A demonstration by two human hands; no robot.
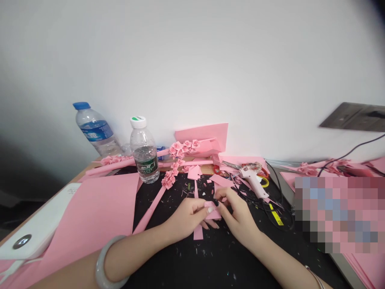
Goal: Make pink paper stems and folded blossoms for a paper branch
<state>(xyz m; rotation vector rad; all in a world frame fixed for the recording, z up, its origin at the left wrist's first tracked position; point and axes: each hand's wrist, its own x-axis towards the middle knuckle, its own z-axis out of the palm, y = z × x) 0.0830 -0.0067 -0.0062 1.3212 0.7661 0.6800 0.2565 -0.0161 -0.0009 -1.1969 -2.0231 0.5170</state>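
My left hand [187,218] and right hand [237,216] — both closed to a fingertip pinch — grip one small, matte pink paper strip [213,213] above a black, scrap-flecked work mat [216,259].

The left forearm [135,255] is being extended inward from the lower left of the view, while the right forearm [282,261] is being angled in from the lower right. The left wrist [164,235] and the right wrist [254,241] are being held slightly bent. The left grip [186,218] is being closed in a forward pinch between thumb and fingers. The right grip [237,214] is being curled inward just beside it, with its fingertips [219,195] being held close to the left grip's pinch.
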